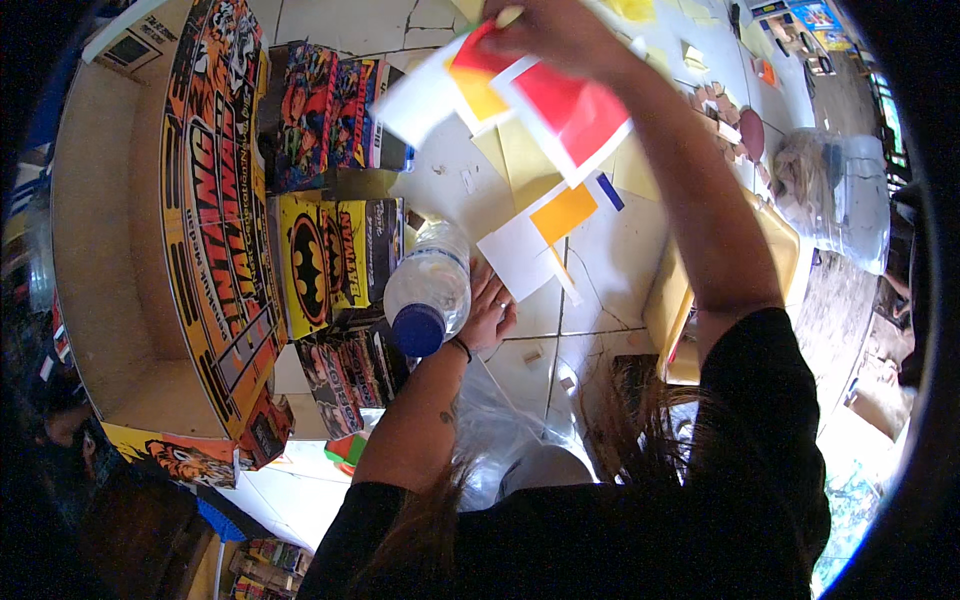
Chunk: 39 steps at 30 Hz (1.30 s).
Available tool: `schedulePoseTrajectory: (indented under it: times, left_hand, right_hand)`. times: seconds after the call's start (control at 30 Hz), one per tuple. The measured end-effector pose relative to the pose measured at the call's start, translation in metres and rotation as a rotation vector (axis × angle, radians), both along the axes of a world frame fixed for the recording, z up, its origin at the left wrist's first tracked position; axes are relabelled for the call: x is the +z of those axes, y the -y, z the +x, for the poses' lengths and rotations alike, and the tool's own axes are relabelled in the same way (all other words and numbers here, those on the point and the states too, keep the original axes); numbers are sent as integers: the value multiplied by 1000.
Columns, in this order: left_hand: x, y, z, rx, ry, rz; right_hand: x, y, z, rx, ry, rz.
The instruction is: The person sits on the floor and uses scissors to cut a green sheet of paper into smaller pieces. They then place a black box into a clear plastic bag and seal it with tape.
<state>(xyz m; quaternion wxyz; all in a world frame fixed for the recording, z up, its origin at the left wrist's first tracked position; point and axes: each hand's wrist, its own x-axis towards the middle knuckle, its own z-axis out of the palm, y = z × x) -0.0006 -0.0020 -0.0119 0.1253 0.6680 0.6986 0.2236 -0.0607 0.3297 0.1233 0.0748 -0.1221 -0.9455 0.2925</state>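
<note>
My right hand [545, 38] is raised at the top, closed on some coloured paper sheets [572, 112]. They are red and orange-yellow with white borders and look smeared by motion. My left hand [487, 308] lies palm down on the white tiled floor, its fingers partly hidden by a clear plastic bottle [430, 280] with a dark blue cap. Close to those fingers rests a white paper piece [518, 248] with an orange patch [563, 212]. A small dark blue strip [609, 192] lies beyond it. Pale yellow sheets [530, 165] are spread under the raised papers.
On the left stands a large open box [215, 230] with tiger pictures. Printed cartons [345, 255] line its right side. A yellow plastic crate [672, 290] sits right of the middle, with clear plastic bags [835, 195] beyond. Clear plastic sheeting [500, 425] lies near my body.
</note>
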Motion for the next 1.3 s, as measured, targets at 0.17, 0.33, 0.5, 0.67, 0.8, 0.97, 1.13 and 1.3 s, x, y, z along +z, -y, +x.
schedulePoseTrajectory:
  times: [0.17, 0.33, 0.5, 0.67, 0.8, 0.97, 1.13, 1.3]
  left_hand:
    - [-3, 1, -1, -21, 4, -7]
    - [-3, 2, -1, -4, 21, 6]
    - [-6, 3, 1, -28, -27, -36]
    - [-3, 3, -1, -34, -2, -48]
    - [6, -2, -2, -34, -11, -124]
    - [7, -2, -4, -44, 37, -35]
    - [-3, 2, 2, -19, -57, -62]
    - [30, -21, 36, 181, -68, -410]
  right_hand:
    - [88, -38, 74, -21, 249, -592]
    - [24, 31, 102, 334, 630, -418]
    - [-46, 85, 116, 270, 757, -24]
    - [-44, 97, 130, 235, 679, 60]
    - [9, 90, 160, 12, 493, -12]
    - [89, 103, 221, -682, 67, -630]
    - [114, 170, 291, -1100, -594, -815]
    - [154, 224, 373, -1075, -677, -915]
